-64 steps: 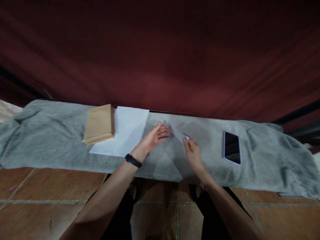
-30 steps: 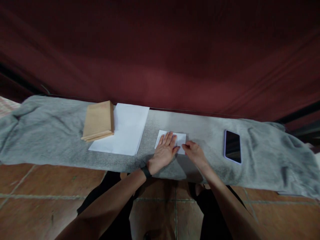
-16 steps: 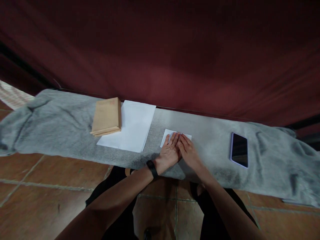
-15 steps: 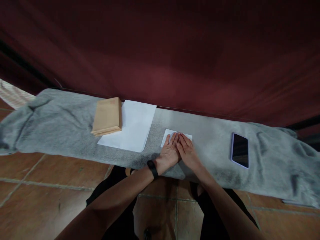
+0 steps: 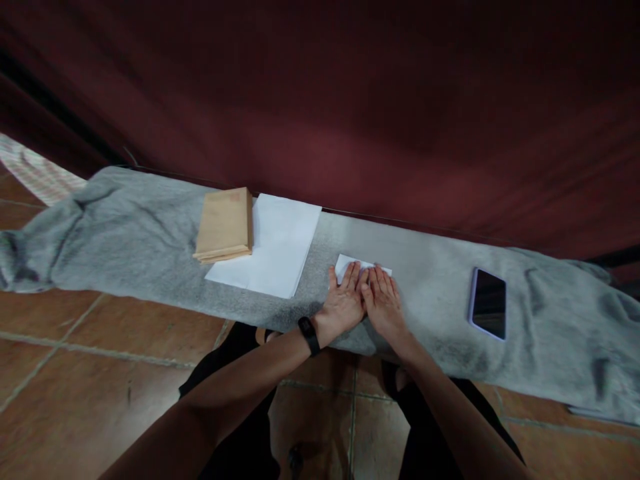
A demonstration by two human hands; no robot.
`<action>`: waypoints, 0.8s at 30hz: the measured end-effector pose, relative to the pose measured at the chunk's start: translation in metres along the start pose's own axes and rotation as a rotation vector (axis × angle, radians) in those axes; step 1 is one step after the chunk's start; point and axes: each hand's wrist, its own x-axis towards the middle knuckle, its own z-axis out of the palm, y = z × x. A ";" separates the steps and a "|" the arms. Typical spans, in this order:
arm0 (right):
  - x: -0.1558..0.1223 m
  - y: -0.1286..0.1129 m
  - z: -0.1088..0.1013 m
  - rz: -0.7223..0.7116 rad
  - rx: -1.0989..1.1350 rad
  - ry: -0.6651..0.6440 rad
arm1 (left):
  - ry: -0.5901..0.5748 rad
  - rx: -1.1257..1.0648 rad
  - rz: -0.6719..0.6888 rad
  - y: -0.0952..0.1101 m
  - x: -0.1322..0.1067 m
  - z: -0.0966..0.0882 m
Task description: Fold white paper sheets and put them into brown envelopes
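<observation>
A small folded white paper [image 5: 346, 265] lies on the grey cloth [image 5: 430, 300]. My left hand [image 5: 344, 302] and my right hand [image 5: 384, 305] lie flat on it side by side, fingers stretched out and pressing down. They cover most of the paper; only its far edge and left corner show. A black band sits on my left wrist [image 5: 309, 333].
A stack of brown envelopes [image 5: 225, 223] lies to the left, partly on a white sheet [image 5: 280, 250]. A phone [image 5: 489, 303] with a dark screen rests on the cloth at the right. A dark red curtain [image 5: 350, 113] hangs behind. Tiled floor [image 5: 75, 373] lies below.
Two seconds ago my right hand held the paper in the air. Both hands have since laid it on the cloth and come together flat on top of it.
</observation>
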 end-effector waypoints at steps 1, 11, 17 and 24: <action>0.000 0.000 0.000 0.000 -0.009 0.000 | 0.009 -0.009 -0.001 0.000 0.000 0.000; 0.002 0.012 -0.001 -0.040 -0.069 -0.016 | 0.010 0.168 0.008 0.002 -0.001 -0.002; 0.001 0.013 -0.002 -0.058 -0.105 -0.003 | 0.004 0.214 0.011 0.005 -0.003 -0.003; -0.001 0.011 -0.004 -0.072 -0.148 -0.013 | 0.013 0.141 0.006 0.001 -0.003 -0.002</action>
